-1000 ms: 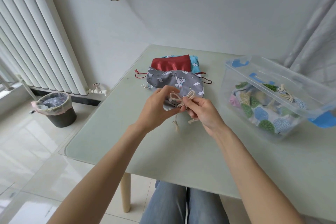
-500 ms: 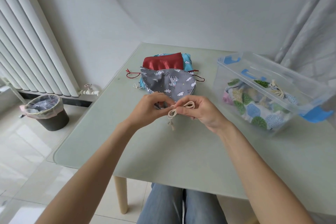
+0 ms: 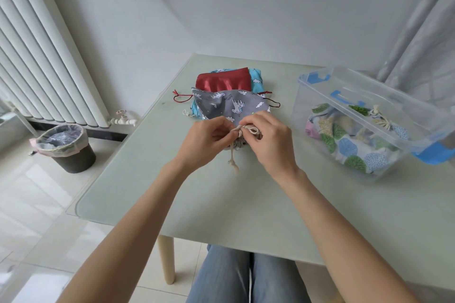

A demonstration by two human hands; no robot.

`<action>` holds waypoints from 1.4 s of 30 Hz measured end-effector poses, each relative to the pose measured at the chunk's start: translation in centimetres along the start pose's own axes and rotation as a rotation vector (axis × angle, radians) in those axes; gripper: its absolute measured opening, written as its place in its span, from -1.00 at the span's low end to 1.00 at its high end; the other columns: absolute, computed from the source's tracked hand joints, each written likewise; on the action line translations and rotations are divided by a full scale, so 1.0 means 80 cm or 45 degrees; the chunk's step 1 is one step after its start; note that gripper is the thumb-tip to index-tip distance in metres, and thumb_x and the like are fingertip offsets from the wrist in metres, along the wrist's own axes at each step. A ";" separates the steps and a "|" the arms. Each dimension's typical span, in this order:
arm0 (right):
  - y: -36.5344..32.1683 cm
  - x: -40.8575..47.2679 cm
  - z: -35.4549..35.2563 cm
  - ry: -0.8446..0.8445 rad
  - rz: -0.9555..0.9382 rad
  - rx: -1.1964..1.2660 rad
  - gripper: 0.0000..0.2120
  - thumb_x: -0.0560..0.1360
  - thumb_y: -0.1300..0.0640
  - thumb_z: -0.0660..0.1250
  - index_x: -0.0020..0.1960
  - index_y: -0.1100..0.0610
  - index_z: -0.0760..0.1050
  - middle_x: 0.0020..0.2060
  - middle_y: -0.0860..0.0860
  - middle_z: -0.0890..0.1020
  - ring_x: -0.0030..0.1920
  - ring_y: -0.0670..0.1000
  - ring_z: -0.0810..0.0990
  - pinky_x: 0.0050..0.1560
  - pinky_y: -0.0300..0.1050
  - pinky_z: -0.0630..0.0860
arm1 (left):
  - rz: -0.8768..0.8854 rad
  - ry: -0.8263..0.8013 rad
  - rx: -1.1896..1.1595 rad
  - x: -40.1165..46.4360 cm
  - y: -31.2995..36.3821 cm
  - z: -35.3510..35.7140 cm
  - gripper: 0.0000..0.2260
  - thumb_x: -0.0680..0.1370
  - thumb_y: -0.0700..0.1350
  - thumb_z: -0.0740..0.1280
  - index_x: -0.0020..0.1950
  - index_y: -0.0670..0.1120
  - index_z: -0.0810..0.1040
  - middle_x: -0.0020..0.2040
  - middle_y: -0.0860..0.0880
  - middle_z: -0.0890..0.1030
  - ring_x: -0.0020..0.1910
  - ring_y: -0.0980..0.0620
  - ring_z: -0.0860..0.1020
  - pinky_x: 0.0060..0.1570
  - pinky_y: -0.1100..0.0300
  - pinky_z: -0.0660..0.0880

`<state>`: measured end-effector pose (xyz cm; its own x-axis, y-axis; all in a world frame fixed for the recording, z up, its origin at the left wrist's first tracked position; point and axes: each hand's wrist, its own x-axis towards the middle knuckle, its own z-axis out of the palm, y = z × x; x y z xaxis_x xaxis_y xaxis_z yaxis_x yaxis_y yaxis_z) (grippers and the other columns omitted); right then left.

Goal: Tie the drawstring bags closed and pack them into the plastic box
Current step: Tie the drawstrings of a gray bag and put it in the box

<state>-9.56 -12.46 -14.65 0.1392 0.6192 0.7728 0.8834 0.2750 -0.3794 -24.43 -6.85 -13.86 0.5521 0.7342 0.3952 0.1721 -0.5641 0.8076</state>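
Both hands pinch the cream cord [image 3: 247, 129] of the grey bag [image 3: 225, 106] at mid-surface: left hand [image 3: 205, 141] and right hand [image 3: 269, 141] each keep a clamped grip. The plastic box [image 3: 369, 96] on the right holds a leaf-print bag [image 3: 352, 147].

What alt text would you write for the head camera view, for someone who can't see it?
Two bare hands, left hand and right hand, pinch the cream drawstring of a grey drawstring bag on a pale table. A red bag lies behind; a leaf-print bag sits in the clear plastic box.
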 end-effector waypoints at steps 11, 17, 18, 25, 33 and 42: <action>0.008 -0.001 0.000 -0.002 -0.139 0.198 -0.95 0.40 0.24 0.40 -0.15 0.19 0.62 -0.25 0.05 0.55 -0.16 -0.02 0.49 -0.07 -0.31 0.41 | -0.277 -0.315 -0.368 0.014 -0.010 -0.021 -0.89 0.55 -0.19 0.30 -0.01 -0.18 0.60 -0.18 0.01 0.63 -0.20 0.15 0.54 -0.09 0.34 0.46; 0.016 -0.005 -0.001 -0.061 -0.127 0.207 -0.94 0.37 0.24 0.45 -0.15 0.19 0.63 -0.28 0.05 0.58 -0.23 0.04 0.53 -0.20 -0.11 0.48 | 0.166 -0.222 0.559 0.019 0.006 -0.024 -0.93 0.56 -0.16 0.27 -0.03 -0.12 0.53 -0.18 0.01 0.61 -0.26 0.16 0.50 -0.23 0.33 0.40; 0.017 -0.005 -0.001 -0.061 -0.114 0.217 -0.94 0.36 0.25 0.45 -0.16 0.18 0.63 -0.28 0.06 0.58 -0.24 0.04 0.54 -0.20 -0.10 0.49 | 0.345 -0.149 0.767 0.019 0.009 -0.023 -0.94 0.55 -0.16 0.28 -0.04 -0.12 0.53 -0.19 0.00 0.61 -0.24 0.07 0.50 -0.26 0.25 0.42; 0.015 -0.003 -0.005 -0.070 -0.063 0.290 -0.93 0.37 0.25 0.44 -0.14 0.16 0.64 -0.27 0.05 0.58 -0.25 -0.01 0.54 -0.20 -0.16 0.49 | 0.129 -0.125 0.329 0.020 0.011 -0.023 -0.89 0.49 -0.24 0.30 -0.08 -0.03 0.54 -0.24 0.20 0.49 -0.26 0.21 0.38 -0.23 0.38 0.32; 0.017 -0.004 -0.006 -0.099 -0.035 0.299 -0.91 0.36 0.24 0.46 -0.13 0.16 0.64 -0.25 0.04 0.58 -0.25 -0.03 0.56 -0.19 -0.13 0.51 | -0.011 -0.190 0.414 0.017 0.000 -0.025 -0.85 0.59 -0.13 0.23 0.01 -0.13 0.57 -0.30 0.12 0.47 -0.36 0.22 0.41 -0.30 0.39 0.28; 0.017 -0.012 -0.023 -0.344 0.453 0.862 -0.71 0.39 0.30 0.45 -0.03 -0.04 0.58 -0.31 -0.03 0.52 -0.25 -0.10 0.50 -0.14 -0.30 0.48 | 0.081 -0.012 0.546 0.004 -0.006 -0.026 -0.83 0.60 -0.10 0.22 -0.10 -0.15 0.52 -0.19 0.03 0.50 -0.21 0.02 0.45 -0.17 0.20 0.35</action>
<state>-7.68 -14.08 -14.97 0.1716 0.8858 0.4312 0.3320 0.3601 -0.8718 -26.06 -5.54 -13.22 0.5796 0.6905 0.4328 0.4598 -0.7156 0.5259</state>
